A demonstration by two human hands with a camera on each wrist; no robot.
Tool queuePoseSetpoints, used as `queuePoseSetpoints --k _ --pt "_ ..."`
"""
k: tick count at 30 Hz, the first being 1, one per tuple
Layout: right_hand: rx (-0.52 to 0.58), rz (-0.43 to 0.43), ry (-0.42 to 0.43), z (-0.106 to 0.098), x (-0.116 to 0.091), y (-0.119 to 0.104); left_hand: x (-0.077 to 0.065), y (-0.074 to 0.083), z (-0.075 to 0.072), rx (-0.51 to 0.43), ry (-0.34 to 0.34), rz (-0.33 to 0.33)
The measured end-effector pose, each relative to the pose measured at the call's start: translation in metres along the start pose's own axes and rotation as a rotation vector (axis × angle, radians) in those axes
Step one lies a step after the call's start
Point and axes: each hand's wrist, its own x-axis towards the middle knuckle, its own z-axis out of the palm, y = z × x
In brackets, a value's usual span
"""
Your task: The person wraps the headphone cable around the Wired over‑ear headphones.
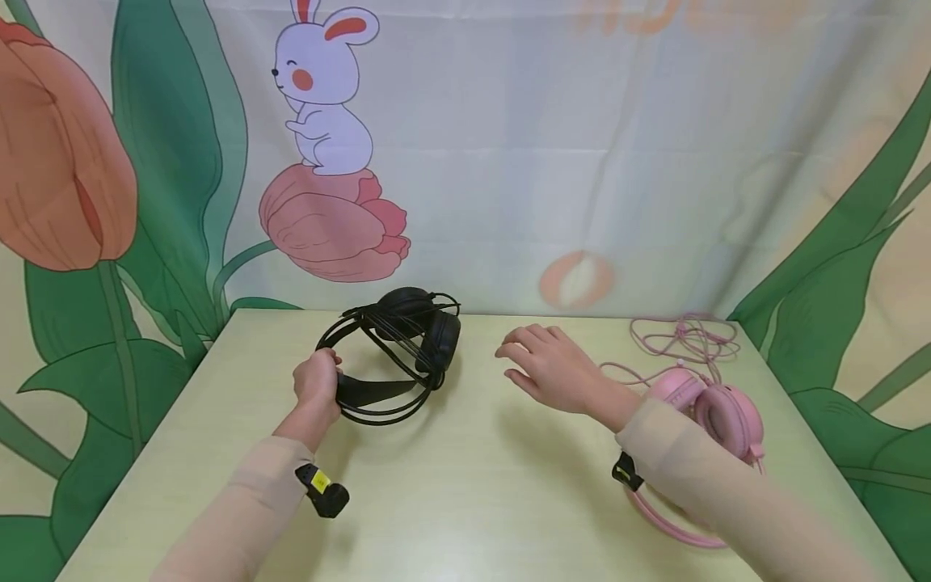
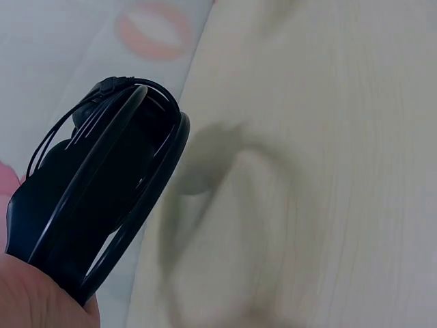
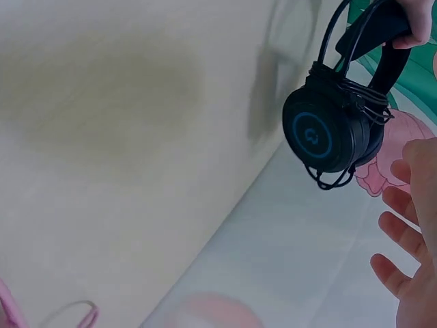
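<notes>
Black over-ear headphones (image 1: 439,341) hang above the table, their headband gripped by my left hand (image 1: 318,378). In the left wrist view, the black headband (image 2: 95,184) rises from between the fingers, and its shadow falls on the tabletop. A thin cable is wound around the earcups; the right wrist view shows a round earcup (image 3: 312,135) with a blue ring and logo. My right hand (image 1: 556,370) is held over the table to the right of the black headphones, fingers spread and slightly bent, with nothing in it.
Pink headphones (image 1: 730,420) lie at the table's right side, partly hidden by my right sleeve. Their pink cable (image 1: 687,339) is loosely coiled near the back right corner. Behind the pale table (image 1: 436,501) hangs a printed curtain (image 1: 494,162) along its back edge.
</notes>
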Motion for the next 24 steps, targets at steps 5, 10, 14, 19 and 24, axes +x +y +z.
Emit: queuePoseSetpoints --k 5,10,14,19,24 --pt "0.015 -0.015 0.022 0.011 -0.009 -0.002 0.016 -0.001 -0.013 0.016 0.073 -0.019" --pt "0.041 0.029 -0.003 0.02 -0.016 -0.005 0.028 -0.005 -0.024 0.025 0.118 -0.037" --pt "0.048 0.068 -0.018 0.027 -0.02 -0.005 0.036 -0.008 -0.03 0.018 0.134 -0.058" --pt "0.074 0.112 -0.022 0.034 -0.027 -0.004 0.041 -0.009 -0.035 0.024 0.114 -0.075" --pt "0.088 0.136 -0.022 0.041 -0.032 -0.005 0.044 -0.012 -0.039 0.038 0.007 -0.078"
